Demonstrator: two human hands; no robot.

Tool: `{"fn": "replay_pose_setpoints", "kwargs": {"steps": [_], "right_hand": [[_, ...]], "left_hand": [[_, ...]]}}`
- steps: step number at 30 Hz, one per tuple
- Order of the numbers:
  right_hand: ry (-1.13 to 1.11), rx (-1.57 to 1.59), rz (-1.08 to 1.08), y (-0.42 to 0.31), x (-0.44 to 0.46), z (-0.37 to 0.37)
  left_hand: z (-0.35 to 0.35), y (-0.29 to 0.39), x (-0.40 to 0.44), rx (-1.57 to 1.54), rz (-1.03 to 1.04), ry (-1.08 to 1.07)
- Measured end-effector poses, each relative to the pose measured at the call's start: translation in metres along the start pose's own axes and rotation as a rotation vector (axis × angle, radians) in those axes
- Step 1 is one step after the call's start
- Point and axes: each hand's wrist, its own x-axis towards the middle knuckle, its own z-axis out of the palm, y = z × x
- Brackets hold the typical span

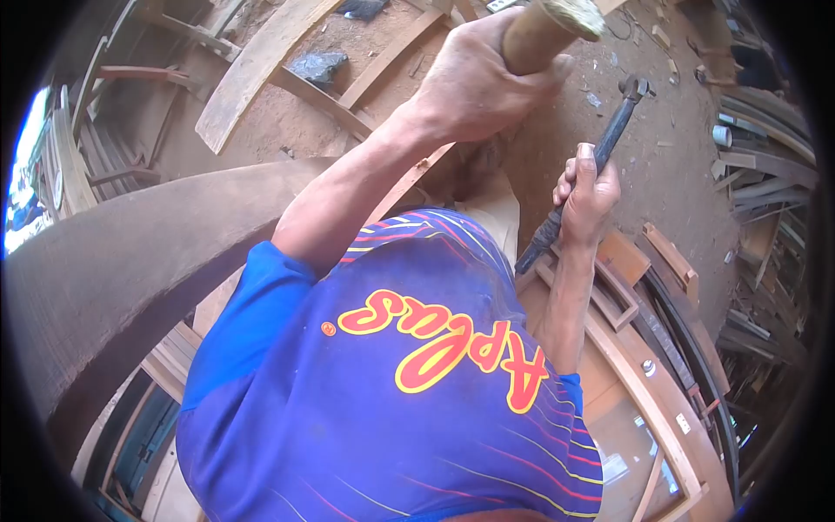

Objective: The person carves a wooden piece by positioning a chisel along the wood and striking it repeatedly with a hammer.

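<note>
The left hand point(483, 78) is up high, near the top. Its fingers are wrapped around a thick, round wooden handle point(531, 42). The handle leans up to the right, and its top end is pale and rough. I cannot see where its low end goes, because the hand hides it.

The right hand point(589, 196) is lower and over to the right. It is closed around a long dark tool point(619, 130) that looks like a hammer. The tool is tilted, with its metal head up and to the right and the end of its grip down by the shirt. The thumb lies along the grip. The tool's head and the wooden handle are apart, not touching.

The person wears a blue and purple shirt point(365, 452) with red and yellow letters and thin stripes.

On the left is a big, dark, curved piece of wood point(148, 252), next to the left arm. Above it is a pale flat board point(257, 70), and near that is a dark shiny lump point(317, 67) on the brown dirt ground point(687, 165).

Low on the right is a big wooden frame point(648, 413). Farther right are a short white pipe point(721, 136) and a messy pile of wood point(770, 187).
</note>
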Motion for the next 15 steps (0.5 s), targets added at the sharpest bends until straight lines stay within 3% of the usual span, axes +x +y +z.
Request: {"fn": "replay_pose_setpoints", "kwargs": {"steps": [4,8,15], "right_hand": [[0.028,-0.003,0.003,0.002,0.001,-0.015],[0.042,-0.025,0.03,0.009,0.005,-0.025],[0.065,-0.042,0.105,0.015,0.005,-0.028]], "left_hand": [[0.003,-0.006,-0.011,0.097,-0.079,0.09],[0.001,-0.013,-0.012,0.023,-0.05,0.058],[0.006,-0.04,-0.008,0.17,-0.126,-0.006]]}}
